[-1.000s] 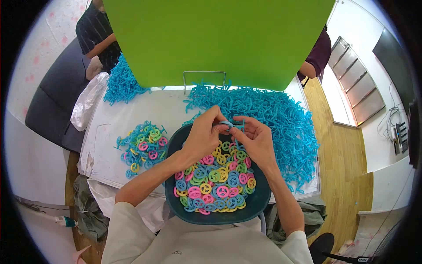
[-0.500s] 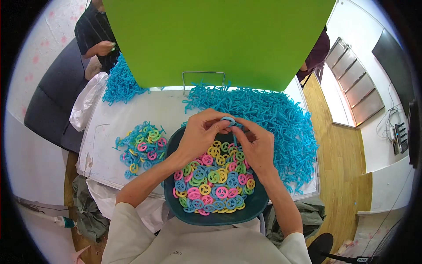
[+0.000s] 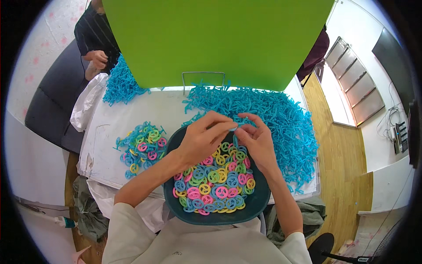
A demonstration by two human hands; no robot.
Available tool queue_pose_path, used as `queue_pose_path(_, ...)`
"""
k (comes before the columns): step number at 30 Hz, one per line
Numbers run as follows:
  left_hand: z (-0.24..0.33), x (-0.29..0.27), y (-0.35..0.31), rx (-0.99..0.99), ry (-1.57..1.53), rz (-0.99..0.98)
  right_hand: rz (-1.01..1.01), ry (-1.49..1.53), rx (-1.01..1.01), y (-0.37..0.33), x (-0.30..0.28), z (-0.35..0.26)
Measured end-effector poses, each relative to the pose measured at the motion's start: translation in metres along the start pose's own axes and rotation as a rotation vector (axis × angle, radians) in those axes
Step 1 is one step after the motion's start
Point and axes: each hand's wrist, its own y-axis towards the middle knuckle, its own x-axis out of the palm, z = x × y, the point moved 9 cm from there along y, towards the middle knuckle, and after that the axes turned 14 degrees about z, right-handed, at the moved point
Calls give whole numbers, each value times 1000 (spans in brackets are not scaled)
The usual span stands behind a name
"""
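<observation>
My left hand point(image 3: 203, 137) is closed, pinching a small light-blue plastic wheel point(image 3: 233, 129), mostly covered by the fingers. Against it, my right hand point(image 3: 258, 143) pinches a blue plastic stem point(image 3: 235, 141) that hangs below the fingertips. Both hands meet above the far rim of a dark green basin point(image 3: 216, 221). Inside the basin lie many small spoked wheels point(image 3: 213, 177) in pink, yellow, green and blue. Beyond my right hand spreads a large heap of blue T-shaped stems point(image 3: 285, 127).
Left of the basin, on the white table point(image 3: 99, 145), sits a small pile of wheels joined to stems point(image 3: 141, 147). A tall green panel point(image 3: 220, 39) with a wire handle point(image 3: 203, 72) stands across the back. A co-worker's hand point(image 3: 97, 58) is near another blue heap point(image 3: 121, 83).
My fingers have shifted slightly to the right and down, and the blue wheel has tilted and is more covered. The co-worker's hand at far left has moved.
</observation>
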Motion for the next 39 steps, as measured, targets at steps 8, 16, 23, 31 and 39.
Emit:
queue_pose_path(8, 9, -1, 6, 56, -156, 118, 35, -89, -153, 2, -4, -8)
queue_pose_path(16, -32, 9, -5, -591, -515, 99, 89, -176, -310, -4, -6, -20)
queue_pose_path(23, -44, 9, -5, -632, -493, 35, 127, -366, -421, -9, -3, -32)
queue_pose_path(31, -38, 19, -6, -702, -623, -35, 131, -452, -412, -11, 2, -34)
queue_pose_path(39, -48, 25, -14, -746, -659, -71, 152, -447, -377, -11, -4, -30)
